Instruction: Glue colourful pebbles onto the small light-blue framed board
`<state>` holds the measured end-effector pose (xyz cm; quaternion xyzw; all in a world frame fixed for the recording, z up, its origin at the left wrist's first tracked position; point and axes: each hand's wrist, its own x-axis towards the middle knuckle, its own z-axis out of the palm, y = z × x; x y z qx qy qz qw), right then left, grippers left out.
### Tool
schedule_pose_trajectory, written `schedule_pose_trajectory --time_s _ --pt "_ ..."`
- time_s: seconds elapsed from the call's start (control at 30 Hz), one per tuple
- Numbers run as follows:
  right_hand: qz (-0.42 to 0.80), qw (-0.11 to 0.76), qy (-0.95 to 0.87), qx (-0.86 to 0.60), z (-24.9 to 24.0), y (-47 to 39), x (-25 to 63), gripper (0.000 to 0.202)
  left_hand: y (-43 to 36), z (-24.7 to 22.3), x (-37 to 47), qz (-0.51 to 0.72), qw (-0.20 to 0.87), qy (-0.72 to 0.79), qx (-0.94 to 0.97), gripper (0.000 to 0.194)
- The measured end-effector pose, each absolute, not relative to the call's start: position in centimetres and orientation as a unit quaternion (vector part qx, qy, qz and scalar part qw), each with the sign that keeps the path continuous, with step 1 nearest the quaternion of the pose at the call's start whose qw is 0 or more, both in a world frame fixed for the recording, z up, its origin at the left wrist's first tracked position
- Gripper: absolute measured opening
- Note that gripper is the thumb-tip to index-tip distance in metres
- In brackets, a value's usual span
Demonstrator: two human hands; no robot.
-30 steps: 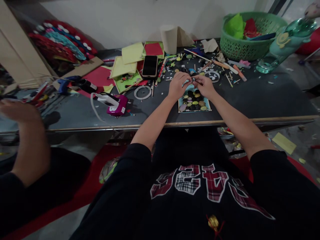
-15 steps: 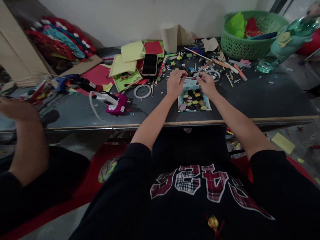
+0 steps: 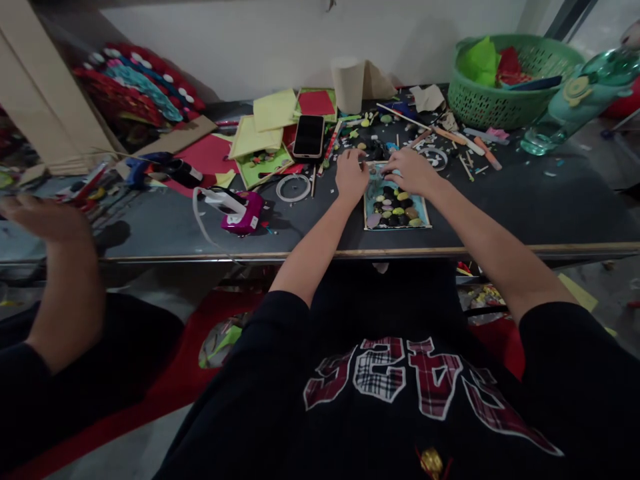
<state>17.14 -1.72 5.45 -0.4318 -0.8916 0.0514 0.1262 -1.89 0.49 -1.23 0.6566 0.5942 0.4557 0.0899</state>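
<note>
A small blue panel with a thin stick frame [image 3: 423, 212] lies near the table's front edge. Black, yellow-green, brown and lilac pebbles [image 3: 394, 207] cover its lower part. My left hand [image 3: 352, 176] is curled at the panel's upper left edge, fingers bent around that border. Over the upper part of the panel, my right hand [image 3: 411, 172] reaches down with its fingertips on the blue surface. Its fingers are drawn together; whatever is under them is too small and covered to make out.
A phone [image 3: 309, 136] lies by yellow paper trays. A tape ring [image 3: 293, 188] and a purple power socket [image 3: 243, 213] are to the left. Behind stand a paper cup [image 3: 348, 85], scraps, a green basket [image 3: 493, 100] and a bottle [image 3: 563, 110]. Another person's hand [image 3: 47, 217] is at far left.
My right hand has come down from above the panel's far edge, where its fingers pinched something small, onto the blue surface. My left hand has settled at the left edge. The view shifted slightly.
</note>
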Motion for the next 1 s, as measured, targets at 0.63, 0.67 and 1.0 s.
schedule_pose_trajectory --time_s 0.63,0.67,1.0 --pt "0.015 0.045 -0.905 -0.422 5.7 -3.9 15.0 0.037 2.5 -3.0 -1.9 0.468 0.093 0.504 0.72 0.022" --pt "0.037 0.049 -0.904 -0.422 5.6 -3.7 14.9 0.038 2.4 -2.9 -2.0 0.465 0.089 0.507 0.72 0.023" --pt "0.072 0.147 -0.873 -0.459 5.3 -3.1 16.4 0.035 2.6 -2.8 -2.1 0.527 0.126 0.501 0.675 0.034"
